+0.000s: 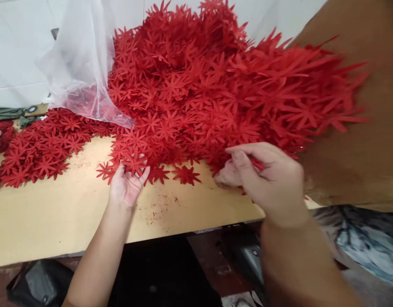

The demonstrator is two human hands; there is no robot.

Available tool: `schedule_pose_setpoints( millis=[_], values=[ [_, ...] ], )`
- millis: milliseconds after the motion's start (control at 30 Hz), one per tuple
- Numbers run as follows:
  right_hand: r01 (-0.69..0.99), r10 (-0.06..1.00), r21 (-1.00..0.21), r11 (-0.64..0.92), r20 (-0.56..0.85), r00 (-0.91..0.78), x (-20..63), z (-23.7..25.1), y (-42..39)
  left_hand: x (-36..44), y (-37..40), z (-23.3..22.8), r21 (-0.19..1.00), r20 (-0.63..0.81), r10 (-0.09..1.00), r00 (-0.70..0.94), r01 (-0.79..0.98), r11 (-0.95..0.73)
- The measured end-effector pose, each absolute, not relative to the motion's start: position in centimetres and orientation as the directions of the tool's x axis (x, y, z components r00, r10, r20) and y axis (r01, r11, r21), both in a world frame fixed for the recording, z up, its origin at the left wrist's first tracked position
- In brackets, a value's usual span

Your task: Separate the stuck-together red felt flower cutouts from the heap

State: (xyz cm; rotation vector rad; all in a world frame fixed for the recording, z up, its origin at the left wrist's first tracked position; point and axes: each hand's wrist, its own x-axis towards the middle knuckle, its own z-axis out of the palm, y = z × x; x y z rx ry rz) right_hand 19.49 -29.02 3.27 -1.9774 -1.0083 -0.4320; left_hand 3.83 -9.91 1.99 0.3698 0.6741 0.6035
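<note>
A great heap of red cut-out flowers (196,81) spills across the pale table (56,221), partly out of a clear plastic bag (81,64) slumped behind it. At the heap's near edge the right hand (270,179) is closed, pinching a few flowers as if to peel them apart. The left hand (128,185) lies open, palm up, fingertips under a single flower (134,162).

Clear plastic bag (78,64), brown cardboard (369,128), black bag (39,283) under table (56,217)
</note>
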Motion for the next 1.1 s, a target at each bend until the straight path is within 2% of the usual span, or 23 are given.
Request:
schedule_pose_setpoints(
  millis=[67,200,333,500,567,633,700,833,933,1100],
  values=[
    [0.795,0.573,-0.416,-0.441,0.551,0.606,21.3,2.4,-31.1,4.1,-10.1,1.9,0.496,-0.461,0.613,0.642,-0.386,0.778],
    [0.841,0.723,-0.225,-0.491,0.434,0.538,23.4,-0.4,-32.8,4.4,-10.5,1.5,0.489,-0.422,0.597,0.683,-0.383,0.784],
    [0.874,0.769,-0.214,-0.437,0.414,0.486,23.3,-0.5,-33.0,4.2,-10.6,1.1,0.483,-0.406,0.607,0.683,-0.403,0.777],
    [0.855,0.751,-0.317,-0.411,0.414,0.515,20.3,3.1,-30.4,4.2,-10.8,0.9,0.508,-0.4,0.599,0.693,-0.376,0.775],
    [0.834,0.712,-0.461,-0.303,0.472,0.52,18.4,3.4,-27.4,4.3,-11.0,0.9,0.517,-0.385,0.582,0.716,-0.355,0.778],
    [0.756,0.79,-0.639,-0.143,0.386,0.476,16.7,2.5,-23.9,4.4,-11.1,0.8,0.525,-0.377,0.562,0.736,-0.33,0.785],
    [0.663,0.843,-0.742,-0.1,0.291,0.453,15.5,1.1,-20.5,4.3,-11.1,0.7,0.536,-0.382,0.572,0.726,-0.33,0.777],
    [0.59,0.826,-0.807,-0.033,0.311,0.471,14.6,-0.7,-17.2,4.1,-10.9,0.4,0.568,-0.381,0.663,0.645,-0.402,0.718],
    [0.531,0.837,-0.847,0.012,0.299,0.458,14.3,-0.7,-17.0,4.2,-10.9,0.2,0.588,-0.378,0.673,0.636,-0.397,0.705],
    [0.242,0.853,-0.963,0.115,0.22,0.473,13.9,-0.1,-16.9,4.3,-11.3,-0.1,0.631,-0.338,0.701,0.628,-0.401,0.664]
  ],
)
